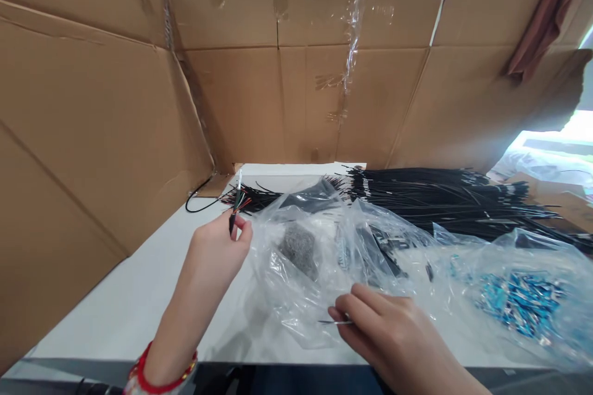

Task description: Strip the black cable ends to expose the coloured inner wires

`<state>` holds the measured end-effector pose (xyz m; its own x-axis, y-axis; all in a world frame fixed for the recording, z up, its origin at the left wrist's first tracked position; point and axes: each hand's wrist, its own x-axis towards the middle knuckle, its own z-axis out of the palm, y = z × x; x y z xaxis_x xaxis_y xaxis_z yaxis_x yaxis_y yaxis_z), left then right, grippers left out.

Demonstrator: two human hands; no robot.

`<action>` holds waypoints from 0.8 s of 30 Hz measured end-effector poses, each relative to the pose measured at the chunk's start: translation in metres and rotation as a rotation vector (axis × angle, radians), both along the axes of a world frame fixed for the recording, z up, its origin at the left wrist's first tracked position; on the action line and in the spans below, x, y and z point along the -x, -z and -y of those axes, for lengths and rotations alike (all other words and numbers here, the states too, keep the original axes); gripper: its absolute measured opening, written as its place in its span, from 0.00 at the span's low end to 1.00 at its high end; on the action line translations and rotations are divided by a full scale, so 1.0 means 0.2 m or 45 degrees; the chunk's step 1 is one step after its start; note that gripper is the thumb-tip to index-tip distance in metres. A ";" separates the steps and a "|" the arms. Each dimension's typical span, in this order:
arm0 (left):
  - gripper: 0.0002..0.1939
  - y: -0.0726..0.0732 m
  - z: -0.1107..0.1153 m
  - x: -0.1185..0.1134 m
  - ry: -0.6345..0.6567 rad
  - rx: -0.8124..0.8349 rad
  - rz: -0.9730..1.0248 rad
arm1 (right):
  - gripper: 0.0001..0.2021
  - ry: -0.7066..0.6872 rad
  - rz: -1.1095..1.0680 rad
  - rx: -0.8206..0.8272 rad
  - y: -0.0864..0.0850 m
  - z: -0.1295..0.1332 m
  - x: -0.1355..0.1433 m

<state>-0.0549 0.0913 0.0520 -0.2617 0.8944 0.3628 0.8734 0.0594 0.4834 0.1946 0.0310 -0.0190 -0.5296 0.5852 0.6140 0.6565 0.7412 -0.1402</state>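
Note:
My left hand (220,247) pinches a black cable end (232,222) upright above the table; thin coloured wires fan out from its top. A red bracelet circles that wrist. Lower and to the right, my right hand (377,324) holds a thin metal tool (334,322) between thumb and fingers, its tip pointing left. Between and beyond the hands lies a clear plastic bag (282,296) with a grey clump (299,250) in or under it. The hands are apart, and the tool does not touch the cable.
Bundles of black cables (430,197) lie across the back of the white table (152,296). At the right, a clear bag holds small blue and silver pieces (528,302). Cardboard walls (315,99) stand behind and at the left, with a brown cloth (546,18) over the back wall.

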 end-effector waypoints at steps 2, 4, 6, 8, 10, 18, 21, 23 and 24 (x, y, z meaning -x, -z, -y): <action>0.09 -0.01 0.02 0.01 0.021 0.036 0.070 | 0.17 -0.032 -0.027 -0.045 0.01 0.01 0.02; 0.10 -0.01 0.05 0.03 0.052 0.091 0.145 | 0.15 -0.045 -0.054 -0.097 0.03 0.03 0.04; 0.13 -0.01 0.08 0.06 0.100 0.174 0.226 | 0.14 -0.035 -0.045 -0.140 0.06 0.05 0.05; 0.17 -0.01 0.13 0.07 0.138 0.249 0.298 | 0.14 -0.013 0.000 -0.158 0.08 0.07 0.06; 0.21 0.01 0.20 0.07 0.189 0.259 0.345 | 0.15 -0.017 0.028 -0.165 0.10 0.08 0.08; 0.14 0.15 0.32 -0.01 0.757 0.551 0.147 | 0.14 -0.168 0.044 -0.103 0.11 0.08 0.11; 0.12 0.17 0.30 0.00 0.812 0.588 0.149 | 0.07 -0.246 -0.152 -0.077 0.06 0.07 0.07; 0.15 0.18 0.30 0.00 0.823 0.639 0.115 | 0.06 -0.289 -0.195 0.029 0.01 0.04 0.05; 0.15 0.18 0.30 0.01 0.828 0.664 0.106 | 0.06 -0.293 -0.136 0.117 0.00 0.02 0.03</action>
<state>-0.0564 0.0308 0.0157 0.3568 0.9241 -0.1369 0.7737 -0.2102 0.5977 0.1877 0.0262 -0.0185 -0.5899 0.5129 0.6237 0.4501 0.8501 -0.2733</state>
